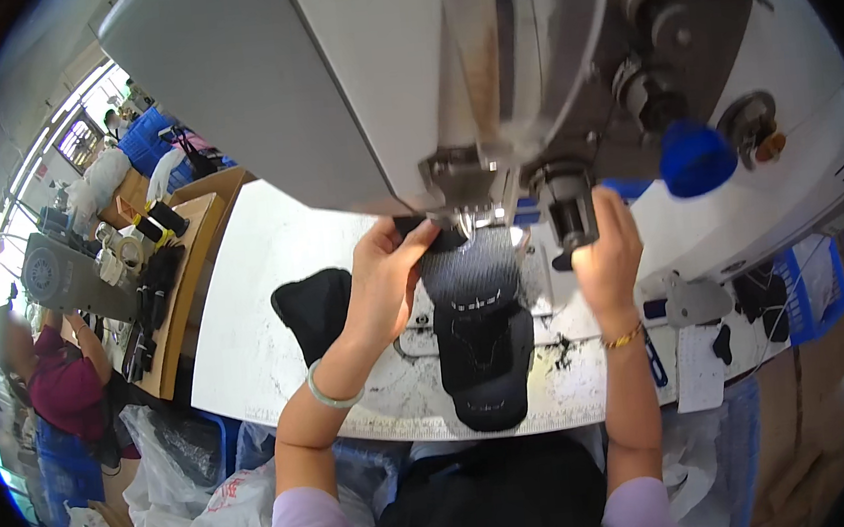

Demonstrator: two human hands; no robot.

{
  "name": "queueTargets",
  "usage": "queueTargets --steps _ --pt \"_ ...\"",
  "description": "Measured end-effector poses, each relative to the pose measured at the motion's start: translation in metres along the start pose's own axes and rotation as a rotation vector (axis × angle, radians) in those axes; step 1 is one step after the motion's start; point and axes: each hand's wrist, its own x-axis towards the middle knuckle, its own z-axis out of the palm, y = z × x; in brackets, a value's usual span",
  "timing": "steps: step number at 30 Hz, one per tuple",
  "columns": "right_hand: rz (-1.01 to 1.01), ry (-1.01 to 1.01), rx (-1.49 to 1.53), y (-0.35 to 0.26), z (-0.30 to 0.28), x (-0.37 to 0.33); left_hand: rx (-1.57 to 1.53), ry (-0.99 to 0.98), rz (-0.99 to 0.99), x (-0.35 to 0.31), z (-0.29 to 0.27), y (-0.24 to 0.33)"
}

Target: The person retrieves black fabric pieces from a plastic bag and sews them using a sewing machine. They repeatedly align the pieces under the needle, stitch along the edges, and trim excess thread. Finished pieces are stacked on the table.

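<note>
Under the needle area of a big white sewing machine (396, 75) lies a black and grey fabric piece (486, 358), long and rounded at its near end, shaped like part of a shoe upper. My left hand (388, 276) pinches its far left edge between thumb and fingers, close beside the needle. To the right of the needle, my right hand (607, 257) is raised next to a dark metal cylinder (570, 212) on the machine head. Its fingertips are partly hidden there, so its grip is unclear. Another black fabric piece (316, 311) rests flat on the table, left of my left wrist.
Dark lint dots the white table (249, 349). At right are a paper sheet (699, 370), a blue-handled tool (656, 363) and a blue crate (811, 290). Plastic bags (228, 511) hang below left. A person in a maroon shirt (66, 385) works at another machine, far left.
</note>
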Motion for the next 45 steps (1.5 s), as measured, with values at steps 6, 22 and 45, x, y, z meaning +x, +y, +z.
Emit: queueTargets --steps 6,22,45 --pt "0.339 -0.727 -0.179 0.062 -0.005 -0.041 0.066 0.216 0.188 -0.009 -0.029 0.011" --pt "0.728 -0.817 0.043 0.066 -0.009 -0.049 1.653 0.763 0.567 -0.069 -0.115 -0.003" --pt "0.801 -0.704 1.122 -0.081 -0.054 -0.051 -0.358 -0.068 -0.206 -0.077 -0.01 -0.053"
